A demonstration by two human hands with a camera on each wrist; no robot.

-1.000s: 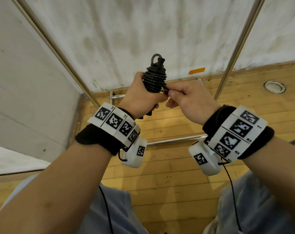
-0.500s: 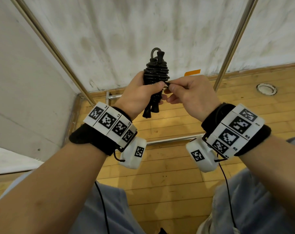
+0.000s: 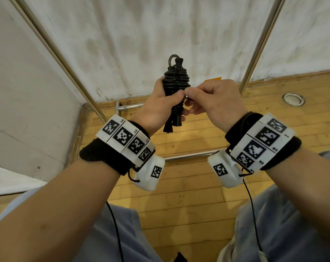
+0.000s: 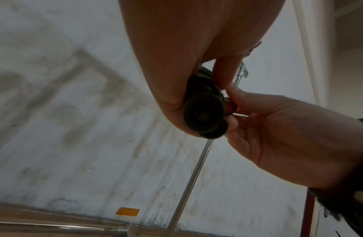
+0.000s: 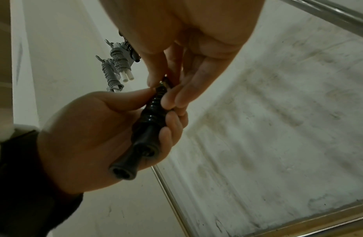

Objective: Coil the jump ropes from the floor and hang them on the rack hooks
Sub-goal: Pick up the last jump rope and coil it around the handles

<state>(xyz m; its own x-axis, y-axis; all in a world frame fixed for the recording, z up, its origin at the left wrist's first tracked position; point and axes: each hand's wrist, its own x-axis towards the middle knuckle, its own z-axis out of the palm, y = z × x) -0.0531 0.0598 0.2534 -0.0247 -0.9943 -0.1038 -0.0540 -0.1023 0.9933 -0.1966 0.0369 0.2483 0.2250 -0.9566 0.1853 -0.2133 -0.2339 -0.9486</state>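
A black jump rope [image 3: 176,80] is wound tightly round its two handles into an upright bundle, held at chest height before the wall. My left hand [image 3: 160,106] grips the bundle [image 5: 150,118] round its middle, with the handle ends [image 3: 172,124] sticking out below and a small rope loop at the top. My right hand [image 3: 207,99] pinches the rope at the bundle's right side, thumb and forefinger touching the coils. The flared handle ends [image 4: 204,115] face the left wrist camera. Two grey coiled jump ropes [image 5: 115,67] hang higher up in the right wrist view.
Slanting metal rack poles [image 3: 258,46] rise in front of a stained white wall. A horizontal rack bar [image 3: 187,156] runs low over the wooden floor [image 3: 188,201]. A round metal floor fitting [image 3: 293,99] sits at the right. My knees fill the bottom of the head view.
Both hands have lifted the bundle slightly, so more of the handle ends shows below my left hand. My right hand has closed in against the coils.
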